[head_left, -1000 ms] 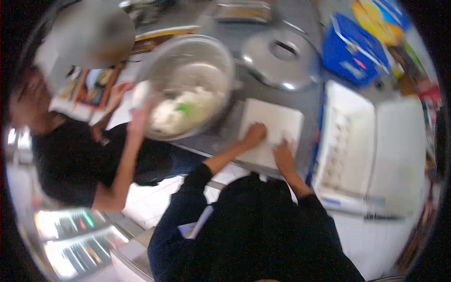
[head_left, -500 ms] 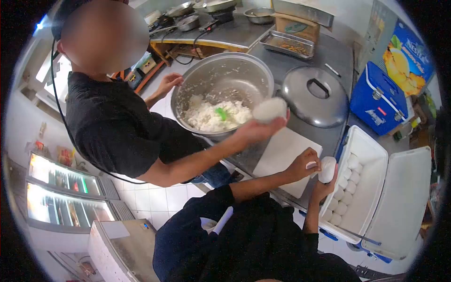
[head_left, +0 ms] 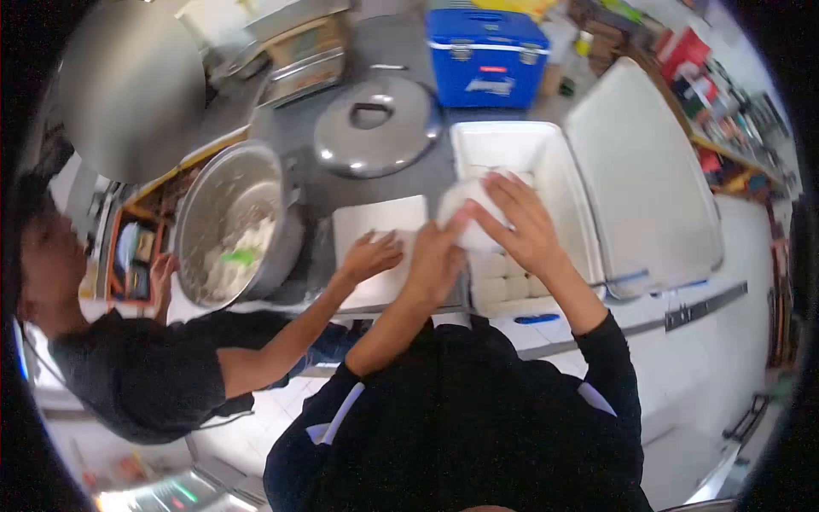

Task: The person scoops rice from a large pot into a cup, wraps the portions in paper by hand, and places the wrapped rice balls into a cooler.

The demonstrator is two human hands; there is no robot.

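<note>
Both my hands are round a white wrapped rice ball [head_left: 472, 213], held up over the near left part of an open white cooler [head_left: 583, 205]. My left hand [head_left: 437, 260] grips it from the left and below. On its right side and top lie the fingers of my right hand [head_left: 525, 226], a little blurred. Several white rice balls [head_left: 503, 284] lie in rows in the cooler under my hands. To the left is a white board [head_left: 380, 220], with a co-worker's hand [head_left: 373, 258] over it.
The co-worker [head_left: 153, 367] stands at the left beside a big pot [head_left: 232, 224] of rice with a green scoop [head_left: 241, 256]. A metal lid [head_left: 376, 128] and a blue cooler [head_left: 487, 64] are behind. The white cooler's lid [head_left: 644, 188] hangs open at the right.
The view has swung right. My hands have come together round the wrapped ball and over the cooler. The co-worker's hand has left the pot's side and is at the board; the ball it held is gone.
</note>
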